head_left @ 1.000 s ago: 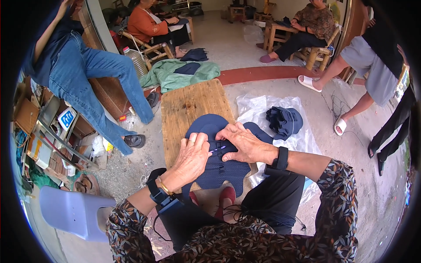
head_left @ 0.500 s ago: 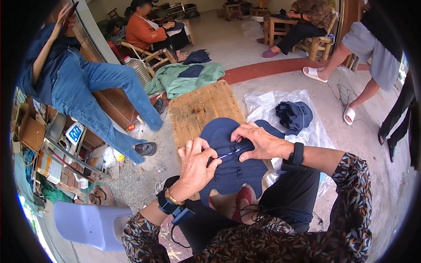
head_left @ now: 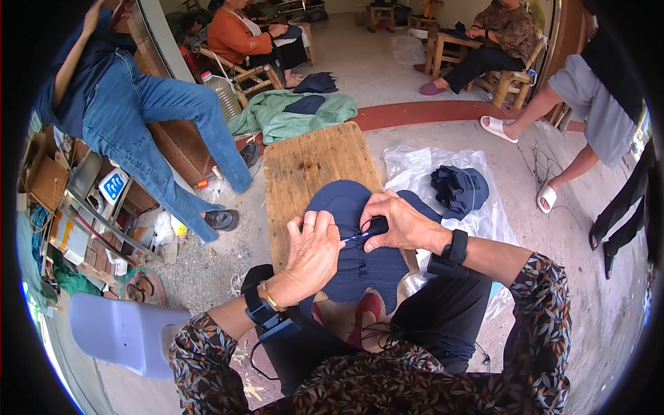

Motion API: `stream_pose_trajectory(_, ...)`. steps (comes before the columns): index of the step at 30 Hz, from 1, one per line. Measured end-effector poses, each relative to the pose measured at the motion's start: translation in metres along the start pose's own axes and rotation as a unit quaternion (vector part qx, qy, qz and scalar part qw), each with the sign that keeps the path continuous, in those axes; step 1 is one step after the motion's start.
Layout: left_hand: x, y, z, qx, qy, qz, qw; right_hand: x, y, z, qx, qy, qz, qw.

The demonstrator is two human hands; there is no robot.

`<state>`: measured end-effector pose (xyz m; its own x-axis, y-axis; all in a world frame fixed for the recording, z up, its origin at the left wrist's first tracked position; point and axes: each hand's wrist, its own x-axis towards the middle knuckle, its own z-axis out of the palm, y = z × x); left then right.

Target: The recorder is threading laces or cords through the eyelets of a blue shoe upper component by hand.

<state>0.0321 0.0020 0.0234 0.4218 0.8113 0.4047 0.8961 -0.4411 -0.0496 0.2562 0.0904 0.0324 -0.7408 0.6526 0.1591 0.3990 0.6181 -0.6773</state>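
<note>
A dark blue fabric hat piece lies over my lap and the near end of a low wooden table. My left hand rests on the fabric, fingers pinched at a thin dark thread near its middle. My right hand grips a fold of the same blue fabric just to the right, thumb and fingers pressed together. The two hands nearly touch. Each wrist wears a black band.
A pile of dark blue hats sits on clear plastic sheeting to the right. A green cloth lies beyond the table. Several people sit or stand around. A lavender plastic chair is at lower left, cluttered shelves at left.
My view has shifted, so the table and fabric sit slightly lower and more central. Both hands have stayed on the blue fabric, drawing closer together around the thread.
</note>
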Motion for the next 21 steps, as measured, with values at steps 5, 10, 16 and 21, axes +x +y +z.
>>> stream_pose_trajectory(5,0.002,-0.012,-0.003,0.123,-0.066,0.149,0.979,-0.002,0.002,0.002,-0.082,-0.027,0.007,0.996)
stream_pose_trajectory(10,0.000,-0.035,0.004,-0.027,-0.099,0.206,0.973,-0.009,0.002,0.002,-0.084,-0.021,-0.011,0.996)
stream_pose_trajectory(16,0.004,-0.047,-0.003,-0.147,-0.135,0.221,0.955,-0.011,0.001,0.002,-0.065,-0.017,-0.030,0.997)
stream_pose_trajectory(21,-0.019,-0.064,-0.012,-0.183,-0.143,0.217,0.948,-0.007,-0.005,-0.002,-0.066,-0.029,-0.021,0.997)
